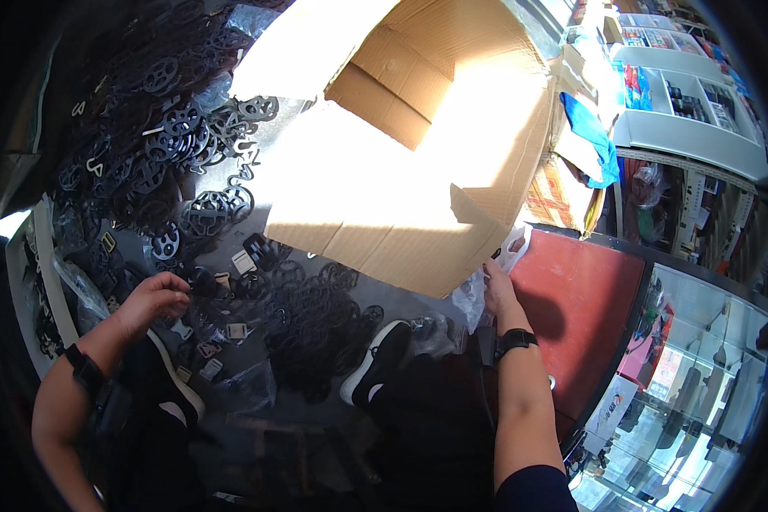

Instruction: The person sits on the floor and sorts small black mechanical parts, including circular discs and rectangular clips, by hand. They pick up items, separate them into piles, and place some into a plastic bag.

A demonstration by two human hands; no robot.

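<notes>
My left hand (160, 297) hovers at the left with loosely bent fingers, over black plastic parts on the floor. Whether something small sits between its fingertips is unclear. My right hand (499, 288) grips a translucent plastic bag (470, 297) beside the near right corner of a large cardboard box (390, 246). A small black piece (496, 253) shows at its fingertips. The box stands open in front of me, tilted in the picture, its flaps spread and partly washed out by sunlight. Brown inner walls are visible. A heap of black plastic buckles and rings (179, 137) covers the floor left of it.
Pale buckles (243, 261) and more dark parts (313, 320) lie between my shoes (377, 365). At the right are a red surface (576, 307), a glass display case (685, 384) and white shelf trays (685, 137). A blue cloth (589, 137) hangs over another carton (550, 195).
</notes>
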